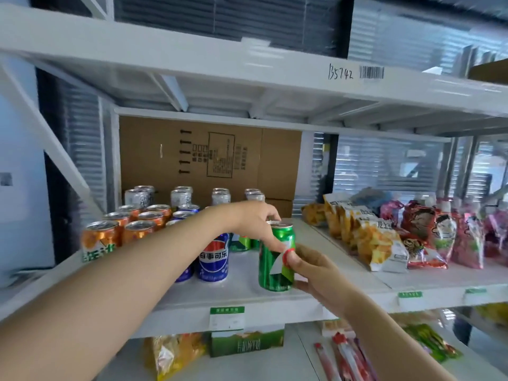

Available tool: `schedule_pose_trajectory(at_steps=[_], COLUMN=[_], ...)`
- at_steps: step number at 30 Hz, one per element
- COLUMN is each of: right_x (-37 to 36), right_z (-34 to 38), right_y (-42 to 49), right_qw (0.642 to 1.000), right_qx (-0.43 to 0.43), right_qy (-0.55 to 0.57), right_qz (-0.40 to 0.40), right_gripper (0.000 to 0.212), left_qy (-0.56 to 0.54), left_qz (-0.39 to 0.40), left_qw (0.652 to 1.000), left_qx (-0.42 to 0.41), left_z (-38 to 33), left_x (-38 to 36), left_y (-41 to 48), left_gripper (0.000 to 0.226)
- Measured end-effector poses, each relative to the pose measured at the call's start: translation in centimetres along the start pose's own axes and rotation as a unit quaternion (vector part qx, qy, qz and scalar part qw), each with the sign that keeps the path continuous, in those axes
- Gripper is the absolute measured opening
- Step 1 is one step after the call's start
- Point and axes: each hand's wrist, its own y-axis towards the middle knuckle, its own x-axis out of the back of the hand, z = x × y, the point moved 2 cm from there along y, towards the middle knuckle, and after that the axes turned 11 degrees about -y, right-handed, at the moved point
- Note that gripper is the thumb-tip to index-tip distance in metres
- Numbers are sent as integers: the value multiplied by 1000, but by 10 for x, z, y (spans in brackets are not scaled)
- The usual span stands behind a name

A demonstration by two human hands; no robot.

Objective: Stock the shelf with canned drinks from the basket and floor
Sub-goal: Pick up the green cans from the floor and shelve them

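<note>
The shelf (242,295) looks largely stocked, with silver cans (181,198) along its back edge, orange cans (137,225) toward its left end and blue cans (213,257) mid-front. Both hands grip a green can (275,266) that stands upright near the front edge, just right of the blue ones: the left hand (255,221) is curled over its rim and the right hand (316,270) clasps its lower right side. The left hand mostly hides more green cans (242,243) behind, and the basket and floor are out of view, so I cannot judge how many drinks remain.
</note>
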Motion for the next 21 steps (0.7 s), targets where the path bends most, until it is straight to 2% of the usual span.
schedule_pose_trajectory(at_steps=[3,9,13,17,21], right_x=[-7,-6,-5,-1,-9], right_z=[-7,-19,-26,-32,-37], right_y=[18,51,67,76,90], right_qw=[997,992,990,992,994], right_qx=[4,4,18,29,46], right_qy=[-71,-124,-141,-118,-100], right_qz=[18,20,4,19,-6], right_gripper=[34,43,39,43,43], left_qy=[69,169,163,75,110], left_qz=[-1,-13,-8,-36,-63], left_qw=[997,984,986,996,992], left_qx=[20,55,45,31,27], left_z=[9,20,23,26,37], left_x=[1,0,5,15,18], left_y=[7,17,20,23,31], left_gripper=[64,69,70,51,44])
